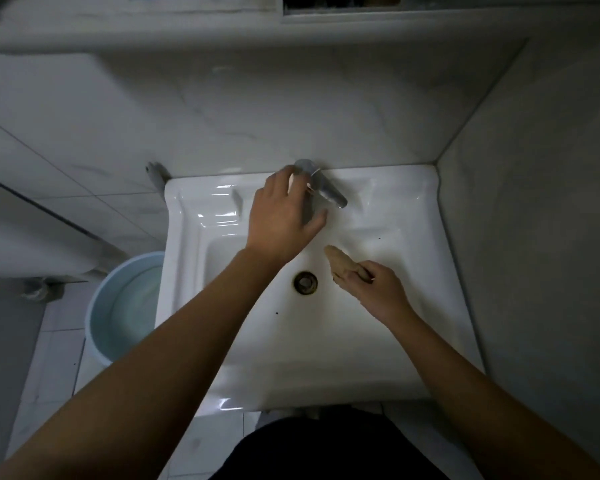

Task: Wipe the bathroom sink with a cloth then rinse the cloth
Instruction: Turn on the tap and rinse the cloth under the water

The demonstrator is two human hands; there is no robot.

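Observation:
A white square bathroom sink (413, 258) fills the middle of the head view, with a round metal drain (305, 282) in its basin. My right hand (378, 292) is shut on a bunched tan cloth (343, 263), held in the basin just right of the drain. My left hand (284, 213) reaches across to the chrome tap (329, 192) at the sink's back edge, fingers spread against the tap's base. Whether the fingers grip the tap handle is hidden. No running water is visible.
A light blue bucket (125, 306) with water stands on the tiled floor left of the sink. Grey walls close in behind and to the right. A white shelf (187, 32) juts out above the sink. A white fixture sits at far left.

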